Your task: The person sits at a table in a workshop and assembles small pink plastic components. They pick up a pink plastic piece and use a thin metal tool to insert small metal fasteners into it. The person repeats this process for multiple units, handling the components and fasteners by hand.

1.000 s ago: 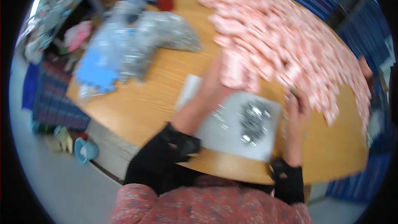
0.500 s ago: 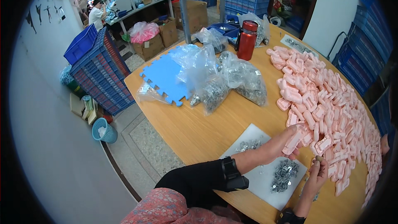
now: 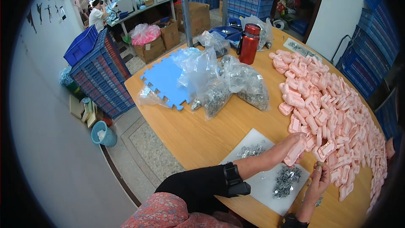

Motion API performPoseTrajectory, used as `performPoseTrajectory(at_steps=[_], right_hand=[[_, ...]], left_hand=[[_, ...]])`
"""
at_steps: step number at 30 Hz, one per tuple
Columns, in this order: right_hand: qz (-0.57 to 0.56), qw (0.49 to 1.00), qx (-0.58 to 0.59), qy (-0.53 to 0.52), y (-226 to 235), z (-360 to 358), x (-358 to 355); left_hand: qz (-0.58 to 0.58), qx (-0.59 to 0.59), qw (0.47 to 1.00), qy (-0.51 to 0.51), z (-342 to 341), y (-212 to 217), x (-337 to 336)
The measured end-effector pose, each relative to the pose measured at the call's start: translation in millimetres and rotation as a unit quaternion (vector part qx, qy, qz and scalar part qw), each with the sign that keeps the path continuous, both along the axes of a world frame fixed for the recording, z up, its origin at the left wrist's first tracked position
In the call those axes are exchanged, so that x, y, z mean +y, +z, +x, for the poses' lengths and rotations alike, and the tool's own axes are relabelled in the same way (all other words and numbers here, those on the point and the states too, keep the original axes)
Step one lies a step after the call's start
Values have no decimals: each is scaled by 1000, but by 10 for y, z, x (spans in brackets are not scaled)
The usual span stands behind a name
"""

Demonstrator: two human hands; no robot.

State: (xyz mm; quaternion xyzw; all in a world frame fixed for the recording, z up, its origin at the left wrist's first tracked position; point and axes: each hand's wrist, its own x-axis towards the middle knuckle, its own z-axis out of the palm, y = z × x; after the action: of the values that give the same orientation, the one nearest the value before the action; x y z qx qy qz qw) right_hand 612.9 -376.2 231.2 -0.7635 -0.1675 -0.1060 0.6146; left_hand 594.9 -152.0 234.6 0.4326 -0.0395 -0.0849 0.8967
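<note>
Pale wall (image 3: 50,152) left of speckled floor (image 3: 147,143) and wooden table (image 3: 181,137)

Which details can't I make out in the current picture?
Head view, now:
- Left hand: palm side largely hidden by the pink piece it holds.
- Right hand: brownish spot at its fingertips too small to identify.
- White sheet: middle hidden by the left forearm.
- Metal parts: too small to count.
- Right wristband: cut off by the lower edge.

The pink pieces (image 3: 331,123) look like smooth plastic, the small parts (image 3: 286,182) shiny metal, the flask (image 3: 249,49) glossy, the bags (image 3: 249,82) crinkled plastic, the desk (image 3: 185,133) smooth wood.
</note>
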Motion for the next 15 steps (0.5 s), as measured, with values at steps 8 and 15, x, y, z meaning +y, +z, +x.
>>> performPoseTrajectory(at_steps=[8, 15], right_hand=[[-15, 1000, 11, 4, 50, -33, 23], [-11, 1000, -20, -16, 0, -26, 58]], left_hand=[[-4, -30, 1000, -10, -10, 44, 8], [10, -28, 1000, -6, -37, 89, 28]])
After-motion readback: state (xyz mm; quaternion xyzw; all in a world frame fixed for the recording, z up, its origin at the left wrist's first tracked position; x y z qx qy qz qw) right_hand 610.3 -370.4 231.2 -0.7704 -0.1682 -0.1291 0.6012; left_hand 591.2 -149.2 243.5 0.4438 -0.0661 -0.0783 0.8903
